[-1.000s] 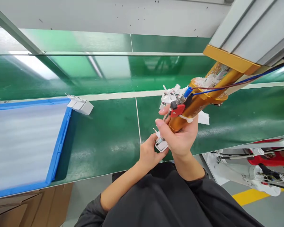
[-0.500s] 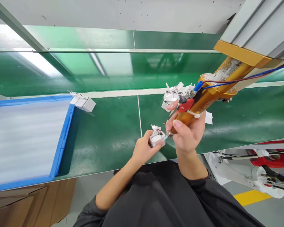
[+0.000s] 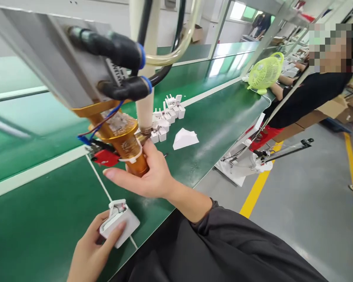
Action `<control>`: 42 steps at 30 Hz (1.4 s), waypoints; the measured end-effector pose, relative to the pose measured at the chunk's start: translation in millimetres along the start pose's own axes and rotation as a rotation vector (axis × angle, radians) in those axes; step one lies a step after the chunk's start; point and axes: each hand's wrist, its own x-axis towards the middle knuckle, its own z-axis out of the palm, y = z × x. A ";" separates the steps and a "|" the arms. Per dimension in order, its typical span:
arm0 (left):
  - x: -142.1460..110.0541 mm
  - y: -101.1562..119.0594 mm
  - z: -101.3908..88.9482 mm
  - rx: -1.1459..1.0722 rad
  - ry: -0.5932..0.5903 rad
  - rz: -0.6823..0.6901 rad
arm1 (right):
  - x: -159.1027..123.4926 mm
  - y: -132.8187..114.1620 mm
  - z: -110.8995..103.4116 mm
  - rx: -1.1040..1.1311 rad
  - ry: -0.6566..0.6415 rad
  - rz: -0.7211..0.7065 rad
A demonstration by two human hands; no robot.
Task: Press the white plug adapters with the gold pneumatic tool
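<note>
2-handedly positioning, seemingly, gripping open adapter housing (image 3: 127, 230) in left hand (image 3: 91, 247), right hand (image 3: 153, 178) at gold pneumatic tool (image 3: 127, 145), closure unclear, probably needing alignment next

Lime-green round plastic fan (image 3: 264, 73) on the far stretch of the glossy green bench (image 3: 220, 111).
It stands near the bare forearms of a person in a black top (image 3: 314, 92); an irregular white paper-like scrap (image 3: 186, 139) lies nearer, brown cardboard boxes (image 3: 332, 111) sit beside the person, and a yellow painted stripe (image 3: 250, 205) crosses the smooth grey floor (image 3: 300, 188).
</note>
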 end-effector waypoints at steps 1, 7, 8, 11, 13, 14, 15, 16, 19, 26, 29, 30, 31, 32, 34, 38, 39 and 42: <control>-3.2 3.8 1.6 -0.029 -0.032 0.015 | -3.3 1.2 -1.7 0.003 -0.013 0.000; -22.3 23.9 12.2 -0.169 -0.128 0.097 | -16.2 11.0 -9.6 0.090 0.040 -0.029; -24.3 25.6 12.9 -0.164 -0.131 0.104 | -15.7 11.3 -10.1 0.128 0.062 -0.065; -29.1 28.8 13.2 -0.145 -0.123 0.126 | -12.9 8.7 -11.2 0.190 0.043 -0.173; -31.3 28.7 13.0 -0.155 -0.117 0.130 | -12.0 5.6 -11.9 0.191 0.032 -0.210; -32.0 27.8 12.9 -0.170 -0.123 0.123 | -12.0 4.3 -12.4 0.183 0.027 -0.215; -32.7 26.3 12.8 -0.196 -0.135 0.110 | -12.2 3.3 -12.9 0.174 0.024 -0.214; -33.2 24.6 12.7 -0.234 -0.153 0.090 | -12.5 2.8 -13.3 0.163 0.025 -0.210; -35.1 20.2 12.4 -0.382 -0.205 0.009 | -13.3 3.1 -14.0 0.147 0.039 -0.193; -33.8 22.0 13.0 -0.319 -0.154 -0.029 | -12.5 5.1 -13.8 0.174 0.066 -0.194; -28.4 15.4 13.7 -0.144 -0.060 0.029 | -12.4 4.5 -14.8 0.165 0.061 -0.187; -26.4 12.4 13.2 -0.093 -0.029 0.034 | -12.5 4.4 -15.1 0.161 0.059 -0.189; -24.5 9.6 12.3 -0.055 -0.011 0.031 | -12.6 4.5 -15.5 0.159 0.059 -0.190; -22.7 7.5 10.9 -0.032 -0.012 0.025 | -12.7 4.6 -15.8 0.158 0.059 -0.189; -18.9 5.9 8.5 -0.039 -0.062 0.023 | -13.0 5.1 -16.3 0.155 0.063 -0.182; -9.3 10.1 14.6 -0.213 -0.134 0.054 | -13.3 5.7 -16.6 0.152 0.066 -0.187; -6.8 10.8 19.2 -0.252 -0.107 0.066 | -13.3 5.6 -16.7 0.156 0.064 -0.188; -1.6 9.1 34.3 -0.227 0.048 0.164 | -13.2 4.9 -17.0 0.163 0.061 -0.176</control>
